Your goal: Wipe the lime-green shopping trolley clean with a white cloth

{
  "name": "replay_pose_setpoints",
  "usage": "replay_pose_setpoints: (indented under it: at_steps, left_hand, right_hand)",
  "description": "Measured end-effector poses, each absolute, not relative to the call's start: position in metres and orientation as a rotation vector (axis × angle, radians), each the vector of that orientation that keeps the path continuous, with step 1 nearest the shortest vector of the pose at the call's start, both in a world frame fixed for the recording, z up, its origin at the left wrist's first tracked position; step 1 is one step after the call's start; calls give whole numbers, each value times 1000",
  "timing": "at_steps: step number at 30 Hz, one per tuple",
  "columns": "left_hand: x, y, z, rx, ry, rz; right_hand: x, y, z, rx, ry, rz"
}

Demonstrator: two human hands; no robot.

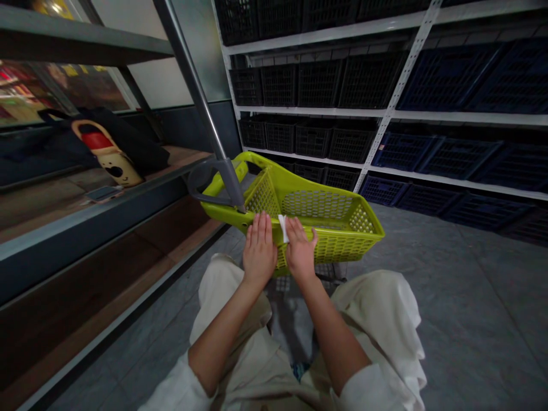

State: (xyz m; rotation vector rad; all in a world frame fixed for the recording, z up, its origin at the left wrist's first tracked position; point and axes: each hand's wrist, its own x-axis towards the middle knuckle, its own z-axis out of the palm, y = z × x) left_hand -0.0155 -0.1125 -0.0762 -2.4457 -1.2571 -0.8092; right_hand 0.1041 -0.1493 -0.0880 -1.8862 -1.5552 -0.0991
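On the near side of the cart, the person's knees, in pale loose-weave trousers (377, 314), stand apart. The left hand (260, 251) lies palm down on the cart's near rim, fingers straight and pressed together. The right hand (300, 251) lies just beside it on the same rim, fingers extended, the outermost slightly spread. A thin white piece (283, 229), soft-looking and narrow, sits between the hands against the right hand's inner edge; whether the right hand pinches it cannot be told. The cart (346, 246) lies directly ahead of both hands, its long axis crossing from left to right; the left hand is nearer its handle end. Its basket is glossy yellow-green plastic, perforated, with a rounded rim. A grey bracket (233, 182) and straight metal tube (201, 97) rise at the cart's left end. Left of the cart, a wood-topped shelf (180, 161) carries a cylindrical bottle (120, 171). Beyond the cart, a white slotted-metal rack (381, 137) holds latticed crates (314, 140).
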Motion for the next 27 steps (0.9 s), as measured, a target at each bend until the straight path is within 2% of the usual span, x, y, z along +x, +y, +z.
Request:
replay_pose_setpoints:
  at_steps: [4, 7, 15, 23, 27]
  left_hand:
    - [-15, -115, -74, -2463, -1258, -843]
    - [-13, -116, -75, -2468, -1264, -850]
    - [-14, -112, -79, -2428, -1262, -839]
    - [-15, -113, -75, -2431, -1260, -863]
    - [-13, -115, -74, -2435, -1264, -870]
  right_hand:
    - [140, -171, -110, -2054, -1305, -177]
    - [141, -172, -108, -2114, -1163, -140]
    - [88, -142, -68, -1873, -1577, 39]
    - [138, -169, -107, -2044, -1289, -103]
    - [134, -167, -102, -2101, -1152, -102]
